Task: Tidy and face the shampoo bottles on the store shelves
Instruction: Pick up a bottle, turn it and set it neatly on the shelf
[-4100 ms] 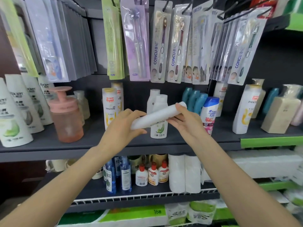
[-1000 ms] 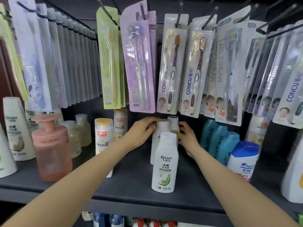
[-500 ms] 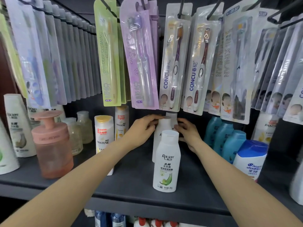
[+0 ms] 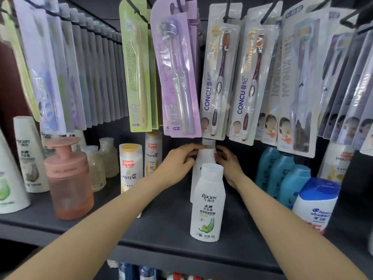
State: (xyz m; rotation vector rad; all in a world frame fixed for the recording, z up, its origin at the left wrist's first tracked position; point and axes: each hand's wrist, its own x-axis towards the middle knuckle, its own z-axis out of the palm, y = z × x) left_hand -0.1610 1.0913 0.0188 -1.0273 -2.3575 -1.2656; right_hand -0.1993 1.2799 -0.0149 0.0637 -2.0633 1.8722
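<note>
behind the front white bottle [image 4: 207,201], left hand [image 4: 179,160] and right hand [image 4: 230,162] grip the rear white bottle [image 4: 203,156].

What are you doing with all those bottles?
A person is tidying shampoo on a shop shelf. The left hand and right hand both hold a white bottle standing upright near the back, under hanging toothbrush packs. Another white Raclen bottle stands in front of it with its label facing out.

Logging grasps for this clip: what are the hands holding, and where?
Both the left hand and right hand grip the rear white bottle by its upper sides.
</note>
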